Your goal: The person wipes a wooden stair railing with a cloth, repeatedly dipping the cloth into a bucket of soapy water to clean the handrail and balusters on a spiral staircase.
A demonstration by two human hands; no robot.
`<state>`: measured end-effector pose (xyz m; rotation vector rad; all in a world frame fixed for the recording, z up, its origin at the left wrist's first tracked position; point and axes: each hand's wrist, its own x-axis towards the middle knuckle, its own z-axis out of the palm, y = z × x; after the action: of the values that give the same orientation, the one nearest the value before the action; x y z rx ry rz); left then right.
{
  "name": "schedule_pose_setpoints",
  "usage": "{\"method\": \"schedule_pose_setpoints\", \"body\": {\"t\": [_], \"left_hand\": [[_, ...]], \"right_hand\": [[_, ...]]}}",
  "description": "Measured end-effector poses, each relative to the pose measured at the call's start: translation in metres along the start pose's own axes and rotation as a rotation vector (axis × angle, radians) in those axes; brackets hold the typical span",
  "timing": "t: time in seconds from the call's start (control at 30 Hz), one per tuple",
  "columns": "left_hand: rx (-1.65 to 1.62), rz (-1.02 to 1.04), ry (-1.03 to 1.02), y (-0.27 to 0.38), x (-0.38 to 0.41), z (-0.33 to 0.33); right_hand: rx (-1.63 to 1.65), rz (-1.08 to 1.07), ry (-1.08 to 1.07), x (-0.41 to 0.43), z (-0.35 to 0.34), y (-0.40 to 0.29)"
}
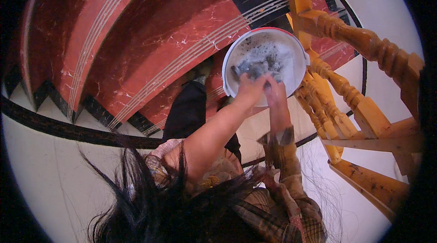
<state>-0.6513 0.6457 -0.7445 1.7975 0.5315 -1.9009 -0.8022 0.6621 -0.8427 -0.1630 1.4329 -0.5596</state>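
Note:
A white bucket (293,50) with a red line at its far rim holds sudsy water with dark specks. In it lies a wet dark grey mass that looks like a cloth (256,68), partly covered by foam. Both hands reach into the bucket, close together at the near side of the cloth. My left hand (251,87) has its fingers bent onto the cloth, with the fingertips hidden. Beside it, my right hand (274,89) is blurred, and its fingers meet the left ones over the dark cloth.
Red marble stair treads (191,34) with pale grooved strips curve up ahead and to the left. A turned wooden balustrade (344,86) stands close on the right of the bucket. Dark trim (85,137) edges the pale wall at left. Loose dark hair (153,202) hangs across the lower view.

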Motion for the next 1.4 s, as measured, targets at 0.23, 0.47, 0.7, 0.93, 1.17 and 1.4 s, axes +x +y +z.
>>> {"method": "schedule_pose_setpoints", "body": {"t": [0.23, 0.47, 0.7, 0.93, 1.17, 1.4], "left_hand": [[-0.178, -0.059, -0.17, -0.019, 0.034, -0.006], [-0.052, 0.193, -0.191, -0.039, 0.05, -0.003], [-0.137, 0.189, -0.146, -0.015, 0.006, 0.005], [1.126, 1.033, -0.033, -0.04, 0.007, 0.007], [1.08, 0.981, 0.105, -0.081, 0.032, 0.01], [-0.023, -0.086, -0.181, -0.042, 0.03, -0.013]], "right_hand": [[-0.372, -0.292, -0.067, -0.162, 0.045, -0.044], [-0.559, -0.541, 0.219, -0.115, 0.059, 0.003], [-0.816, -0.606, 0.304, -0.02, 0.012, 0.012], [-0.313, -0.15, -0.015, -0.016, -0.021, -0.038], [-0.309, -0.043, -0.099, -0.005, 0.0, -0.032], [-0.286, -0.126, 0.044, -0.023, -0.001, 0.017]]}}
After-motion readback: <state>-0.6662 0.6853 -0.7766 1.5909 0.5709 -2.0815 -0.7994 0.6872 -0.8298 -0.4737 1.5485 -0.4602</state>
